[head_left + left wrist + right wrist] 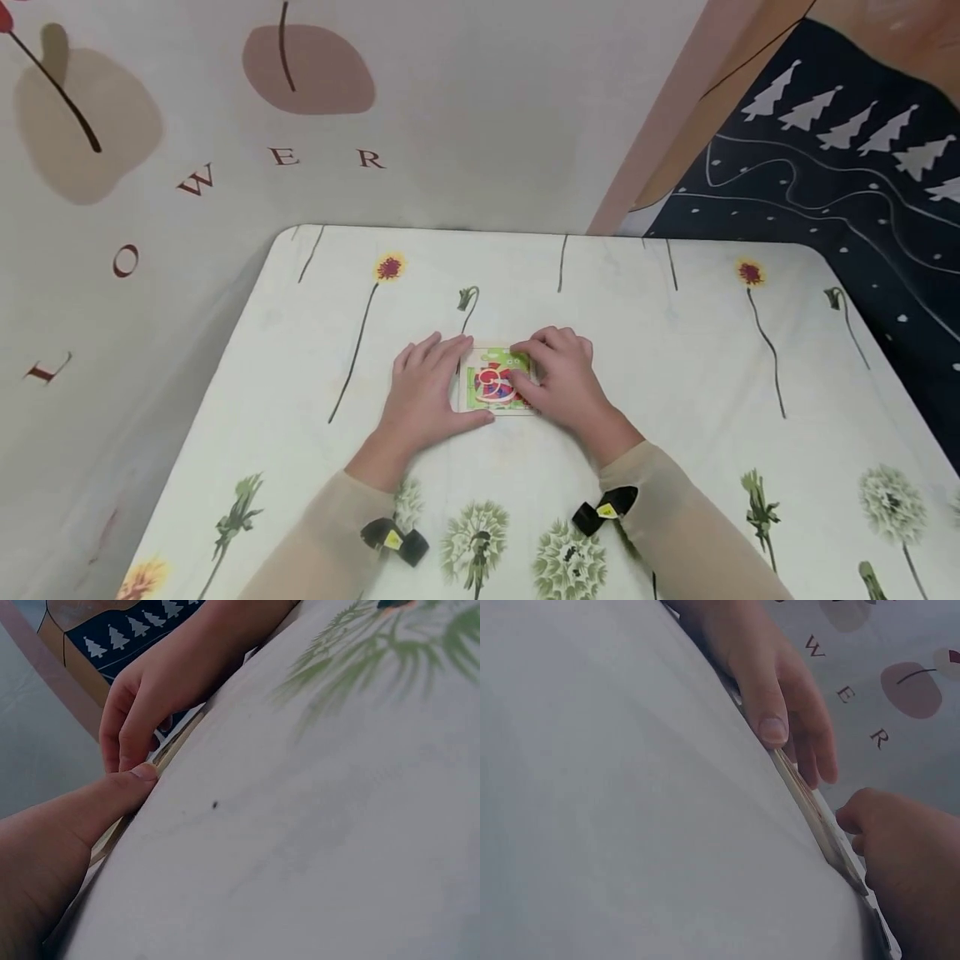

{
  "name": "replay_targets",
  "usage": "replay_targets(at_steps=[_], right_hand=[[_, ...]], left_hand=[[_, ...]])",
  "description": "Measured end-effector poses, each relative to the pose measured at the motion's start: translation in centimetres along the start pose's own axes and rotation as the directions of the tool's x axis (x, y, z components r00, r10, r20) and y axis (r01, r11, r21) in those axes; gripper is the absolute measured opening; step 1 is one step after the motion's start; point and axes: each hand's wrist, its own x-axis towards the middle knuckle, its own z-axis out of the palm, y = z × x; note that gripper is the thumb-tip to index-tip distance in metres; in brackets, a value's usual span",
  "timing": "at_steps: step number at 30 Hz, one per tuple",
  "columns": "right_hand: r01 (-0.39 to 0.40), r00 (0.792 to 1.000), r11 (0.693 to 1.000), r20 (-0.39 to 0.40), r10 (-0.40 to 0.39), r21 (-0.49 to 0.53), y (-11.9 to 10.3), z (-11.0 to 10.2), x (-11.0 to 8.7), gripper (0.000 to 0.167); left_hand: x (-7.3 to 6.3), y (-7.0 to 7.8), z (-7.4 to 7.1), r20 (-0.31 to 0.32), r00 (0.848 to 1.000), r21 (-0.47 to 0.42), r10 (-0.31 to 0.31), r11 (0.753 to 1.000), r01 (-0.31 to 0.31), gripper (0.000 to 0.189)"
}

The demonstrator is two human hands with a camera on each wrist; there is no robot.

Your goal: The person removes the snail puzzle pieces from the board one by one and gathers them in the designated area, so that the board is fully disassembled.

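A small jigsaw puzzle (487,392) with a bright green, red and blue picture lies flat on the table in its thin pale tray. My left hand (426,396) holds the tray from its left side, thumb along the near edge and forefinger at the far left corner. In the left wrist view the left thumb (127,787) lies against the tray's edge. My right hand (566,375) bends over the puzzle's right side, thumb and forefinger above the picture. Whether a piece is between them is hidden. The right wrist view shows the tray's layered edge (802,791) from the side.
A white cloth with printed flowers and dandelions covers the table (660,350). Behind it hangs a pale wall cover (480,150) with letters; a dark patterned panel (810,167) stands at the right. Each sleeve carries a black wrist strap (393,540).
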Motion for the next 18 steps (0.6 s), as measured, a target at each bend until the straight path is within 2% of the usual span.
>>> replay_targets(at_steps=[7,18], right_hand=[[-0.030,0.999,0.999,0.010,0.030,-0.009,-1.4,0.6,0.4,0.032],[-0.102,0.994,0.991,0.037,0.106,-0.090,-2.4,1.4,1.0,0.027]], left_hand=[[0.0,-0.2,0.3,-0.008,1.000,-0.003,0.010,1.000,-0.010,0.111],[0.0,-0.5,0.4,-0.015,1.000,0.009,0.013,1.000,-0.012,0.111]])
